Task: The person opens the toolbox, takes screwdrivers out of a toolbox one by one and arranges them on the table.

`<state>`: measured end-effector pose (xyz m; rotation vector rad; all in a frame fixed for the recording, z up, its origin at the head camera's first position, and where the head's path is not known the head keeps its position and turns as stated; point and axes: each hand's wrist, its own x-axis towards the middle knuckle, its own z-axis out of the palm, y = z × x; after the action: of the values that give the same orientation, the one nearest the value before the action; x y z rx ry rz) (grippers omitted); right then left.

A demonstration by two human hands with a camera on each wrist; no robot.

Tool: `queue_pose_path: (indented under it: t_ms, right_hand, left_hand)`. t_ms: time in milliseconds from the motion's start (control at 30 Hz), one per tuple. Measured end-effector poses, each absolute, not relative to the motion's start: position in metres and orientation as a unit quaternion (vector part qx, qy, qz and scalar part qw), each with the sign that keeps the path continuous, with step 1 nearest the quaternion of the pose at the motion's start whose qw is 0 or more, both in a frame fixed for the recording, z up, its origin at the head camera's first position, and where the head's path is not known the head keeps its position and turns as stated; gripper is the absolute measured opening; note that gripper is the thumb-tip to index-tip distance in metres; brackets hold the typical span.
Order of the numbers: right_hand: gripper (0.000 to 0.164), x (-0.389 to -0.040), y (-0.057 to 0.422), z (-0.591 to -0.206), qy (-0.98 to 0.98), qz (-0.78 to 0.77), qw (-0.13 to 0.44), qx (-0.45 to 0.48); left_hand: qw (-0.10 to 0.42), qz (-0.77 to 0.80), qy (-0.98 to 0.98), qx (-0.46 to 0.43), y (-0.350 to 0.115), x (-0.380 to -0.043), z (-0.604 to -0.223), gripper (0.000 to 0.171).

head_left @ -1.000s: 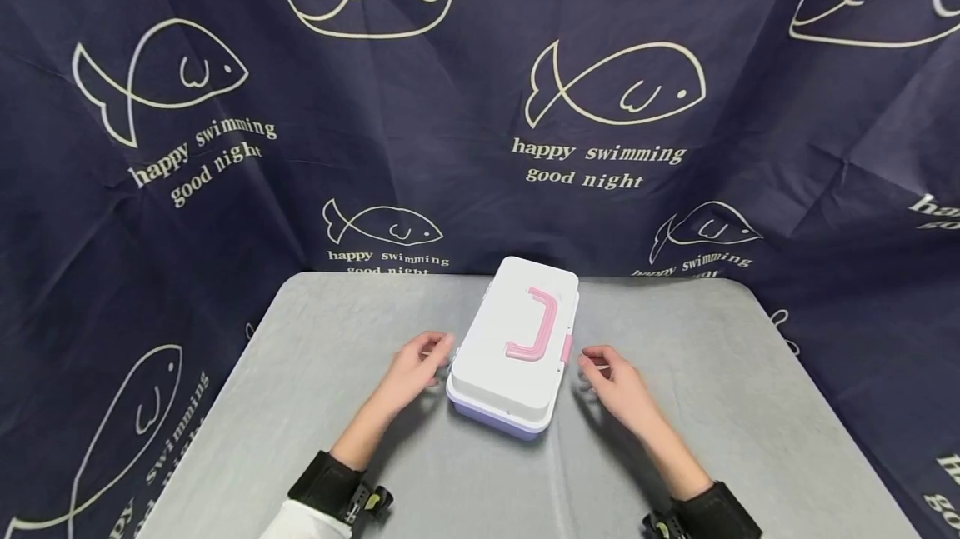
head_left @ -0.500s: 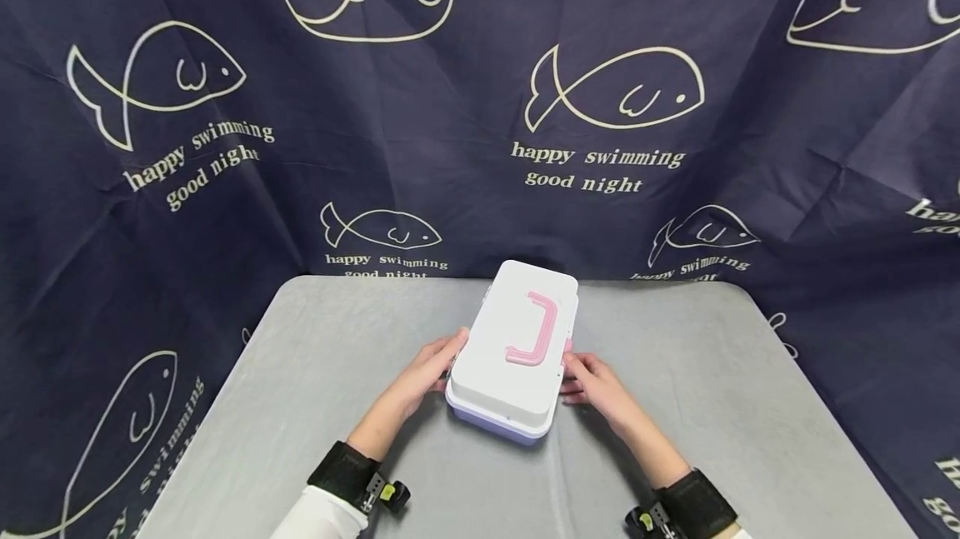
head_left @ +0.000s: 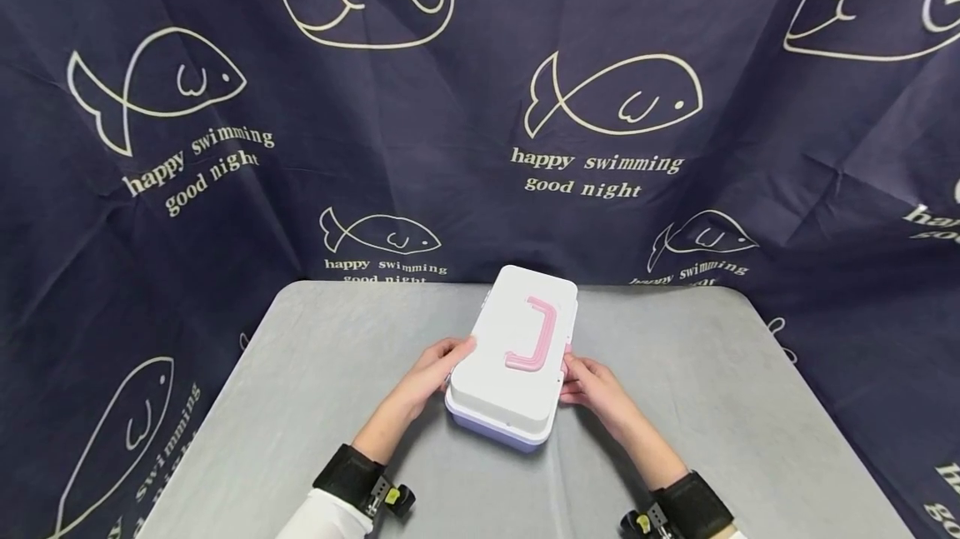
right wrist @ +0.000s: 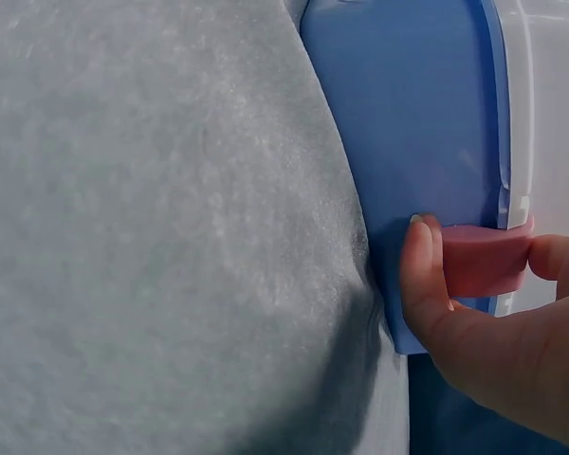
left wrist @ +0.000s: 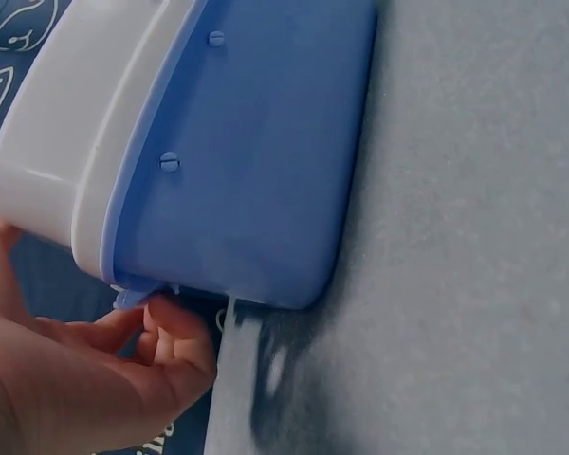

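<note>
A storage box with a white lid (head_left: pixel 487 356), a purple-blue base (head_left: pixel 495 432) and a folded pink handle (head_left: pixel 546 335) lies closed on the table. My left hand (head_left: pixel 427 374) holds the left long side: its thumb rests on the lid's edge, and its other fingers curl by a small blue hinge tab (left wrist: pixel 137 297) in the left wrist view. On the opposite side my right hand (head_left: pixel 600 393) pinches the pink latch (right wrist: pixel 484 258). The right wrist view has the thumb at the latch's lid end and a finger against its lower end. Some left fingertips are partly hidden.
The grey cloth-covered table (head_left: pixel 360 314) extends around the box. A dark blue curtain (head_left: pixel 465 147) with white fish drawings hangs behind the table's back edge and along both sides. Each wrist wears a black strap (head_left: pixel 348 476) with a small camera.
Both hands have moved inward from beside the box onto its long sides. The right fingers have taken hold of the pink latch, and the left thumb has come onto the lid's edge.
</note>
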<state>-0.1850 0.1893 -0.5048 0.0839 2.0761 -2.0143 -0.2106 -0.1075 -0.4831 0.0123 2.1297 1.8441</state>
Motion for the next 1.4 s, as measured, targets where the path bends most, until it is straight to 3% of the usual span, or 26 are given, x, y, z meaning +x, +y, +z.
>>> queue_pose_path:
  t_ms: [300, 500, 667, 900, 1133, 1233, 1300, 1400]
  right_hand:
    - [0.033, -0.184, 0.185, -0.504, 0.717, -0.688, 0.109, 0.041]
    - [0.053, -0.180, 0.192, -0.501, 0.719, -0.685, 0.115, -0.044]
    - [0.066, -0.177, 0.196, -0.498, 0.715, -0.683, 0.131, -0.075]
    - [0.054, -0.170, 0.194, -0.495, 0.716, -0.670, 0.179, -0.076]
    - [0.050, -0.169, 0.194, -0.500, 0.708, -0.673, 0.192, -0.096]
    - [0.049, -0.169, 0.194, -0.499, 0.713, -0.668, 0.195, -0.086]
    - [0.050, -0.170, 0.195, -0.497, 0.716, -0.666, 0.193, -0.078]
    - [0.054, -0.172, 0.195, -0.494, 0.718, -0.666, 0.190, -0.070]
  left_hand:
    - [0.145, 0.690, 0.709, -0.013, -0.102, -0.206, -0.481, 0.052]
    - [0.117, 0.687, 0.717, -0.023, -0.096, -0.185, -0.476, 0.053]
    - [0.129, 0.693, 0.707, -0.047, -0.093, -0.163, -0.472, 0.059]
    - [0.140, 0.666, 0.730, -0.064, -0.098, -0.137, -0.473, 0.064]
    - [0.122, 0.621, 0.774, -0.021, -0.109, -0.131, -0.475, 0.066]
    - [0.073, 0.561, 0.824, 0.005, -0.113, -0.130, -0.470, 0.075]
    - [0.013, 0.525, 0.850, 0.033, -0.112, -0.128, -0.464, 0.078]
    - [-0.092, 0.461, 0.874, 0.121, -0.106, -0.126, -0.453, 0.064]
